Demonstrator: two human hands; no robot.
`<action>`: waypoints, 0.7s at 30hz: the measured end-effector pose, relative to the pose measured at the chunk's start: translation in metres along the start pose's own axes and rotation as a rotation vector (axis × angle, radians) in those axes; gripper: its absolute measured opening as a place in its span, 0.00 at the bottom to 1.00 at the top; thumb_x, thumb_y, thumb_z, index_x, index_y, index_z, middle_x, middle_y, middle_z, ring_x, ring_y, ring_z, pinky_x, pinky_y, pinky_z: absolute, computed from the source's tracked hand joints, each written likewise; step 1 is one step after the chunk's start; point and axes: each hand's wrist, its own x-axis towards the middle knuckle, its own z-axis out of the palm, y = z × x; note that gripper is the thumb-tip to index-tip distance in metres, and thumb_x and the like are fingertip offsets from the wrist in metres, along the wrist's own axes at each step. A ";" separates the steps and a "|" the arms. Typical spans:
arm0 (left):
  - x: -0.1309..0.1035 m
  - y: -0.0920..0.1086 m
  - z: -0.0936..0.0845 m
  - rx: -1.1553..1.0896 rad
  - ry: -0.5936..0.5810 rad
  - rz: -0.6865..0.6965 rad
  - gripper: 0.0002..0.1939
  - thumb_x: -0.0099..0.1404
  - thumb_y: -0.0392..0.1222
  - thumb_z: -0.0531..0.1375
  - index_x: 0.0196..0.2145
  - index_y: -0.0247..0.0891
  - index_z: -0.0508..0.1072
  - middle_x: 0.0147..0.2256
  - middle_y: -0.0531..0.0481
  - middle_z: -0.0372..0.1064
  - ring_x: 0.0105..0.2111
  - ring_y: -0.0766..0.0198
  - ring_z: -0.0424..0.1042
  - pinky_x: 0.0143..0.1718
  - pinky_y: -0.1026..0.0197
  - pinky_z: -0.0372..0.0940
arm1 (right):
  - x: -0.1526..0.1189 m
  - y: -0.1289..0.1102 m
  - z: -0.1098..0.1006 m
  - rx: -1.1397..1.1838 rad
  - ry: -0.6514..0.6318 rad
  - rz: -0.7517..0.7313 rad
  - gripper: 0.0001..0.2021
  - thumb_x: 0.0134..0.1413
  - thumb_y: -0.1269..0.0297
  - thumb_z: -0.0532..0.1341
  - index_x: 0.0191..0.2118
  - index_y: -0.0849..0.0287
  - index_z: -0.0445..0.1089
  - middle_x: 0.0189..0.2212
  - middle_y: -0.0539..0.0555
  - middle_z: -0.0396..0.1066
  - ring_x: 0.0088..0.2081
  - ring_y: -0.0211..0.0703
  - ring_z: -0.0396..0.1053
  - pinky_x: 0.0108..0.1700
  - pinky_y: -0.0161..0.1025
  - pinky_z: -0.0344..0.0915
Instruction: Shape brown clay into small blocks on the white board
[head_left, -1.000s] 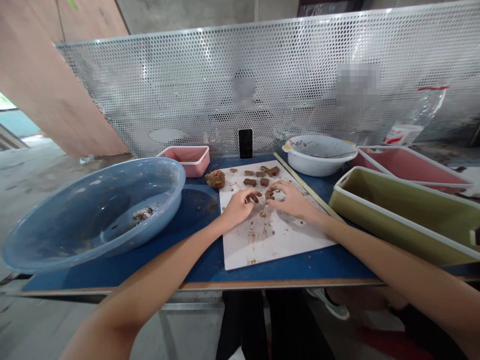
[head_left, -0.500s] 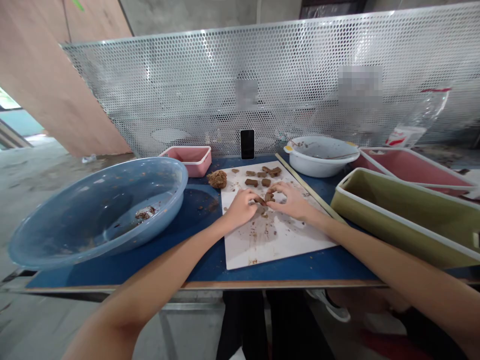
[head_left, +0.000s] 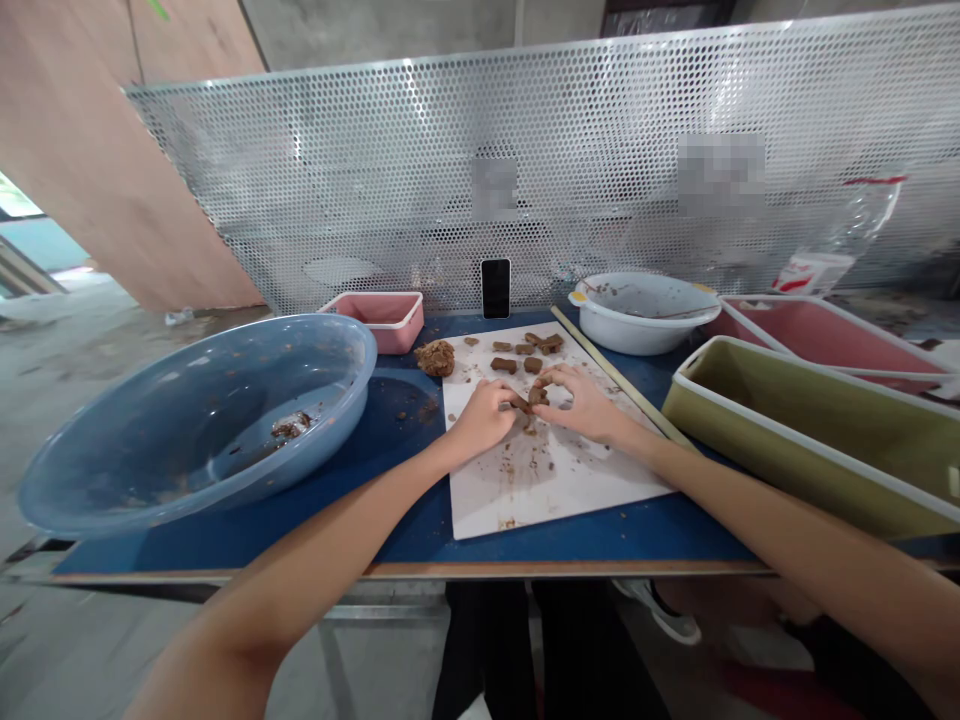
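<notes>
The left hand (head_left: 484, 412) pinches a slim brown piece (head_left: 520, 404) between thumb and fingertips, mostly hidden by the fingers. The right hand (head_left: 577, 403) curves in a C, its thumb and fingertips around a stubby brown piece (head_left: 538, 394). The 2 pieces seem to touch, end to side, over the middle of the white board (head_left: 555, 480). Crumbs and smears mark the board around and in front of the hands.

Just beyond the fingers, 2 blocks (head_left: 504, 366) lie side by side on the board; farther back lie more brown chunks (head_left: 544, 343), some of them touching. A rough lump (head_left: 435, 357) sits at the board's left edge.

The board lies on a blue table (head_left: 405, 540), with a stick (head_left: 615, 370) along its right side. To the left stand a tilted blue tub (head_left: 187, 420), wet brown matter on its bottom, and a small pink box (head_left: 397, 335). A phone (head_left: 496, 290) stands upright behind the board, near the mesh screen (head_left: 375, 180). On the right are a white basin (head_left: 637, 335) and an olive box (head_left: 810, 450).
</notes>
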 end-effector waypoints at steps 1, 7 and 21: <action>0.000 -0.001 0.000 -0.009 0.004 -0.004 0.18 0.58 0.25 0.59 0.34 0.41 0.87 0.41 0.45 0.82 0.48 0.51 0.78 0.66 0.43 0.67 | 0.000 0.000 0.000 -0.007 -0.002 0.001 0.18 0.54 0.43 0.69 0.43 0.51 0.76 0.51 0.58 0.75 0.62 0.64 0.71 0.68 0.65 0.63; 0.001 -0.002 0.001 -0.031 0.002 -0.019 0.18 0.59 0.26 0.59 0.34 0.41 0.88 0.41 0.45 0.83 0.48 0.51 0.79 0.66 0.43 0.67 | 0.000 0.001 0.000 -0.022 -0.015 -0.013 0.17 0.55 0.46 0.70 0.43 0.51 0.76 0.51 0.58 0.75 0.61 0.64 0.71 0.68 0.64 0.63; 0.001 -0.001 0.000 -0.025 0.008 -0.024 0.20 0.58 0.25 0.60 0.37 0.42 0.88 0.44 0.45 0.84 0.50 0.49 0.78 0.66 0.42 0.68 | 0.000 0.004 0.000 -0.014 0.009 -0.029 0.15 0.57 0.47 0.69 0.43 0.51 0.76 0.50 0.58 0.75 0.58 0.62 0.72 0.66 0.62 0.65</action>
